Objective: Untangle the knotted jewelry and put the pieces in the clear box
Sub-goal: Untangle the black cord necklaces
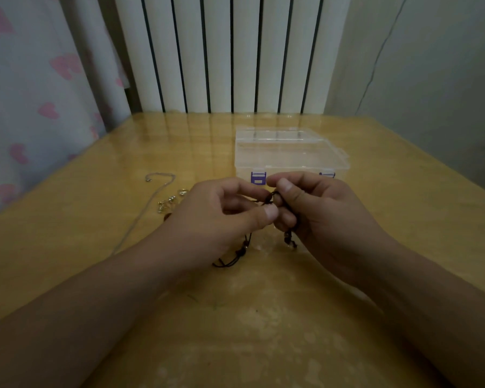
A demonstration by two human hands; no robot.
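Untangling is under way — the left hand [221, 211] and right hand [311, 208] both pinch the dark cord [269, 198] at its knot; next, judging by the shut clear box [289, 152], comes teasing a loop loose.

A home: heart-print curtain [31, 88], radiator [235, 51], wooden table [263, 317].

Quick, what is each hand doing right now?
Left hand: pinching the dark knotted cord.
Right hand: fingers curled round the same cord, pinching at the knot.
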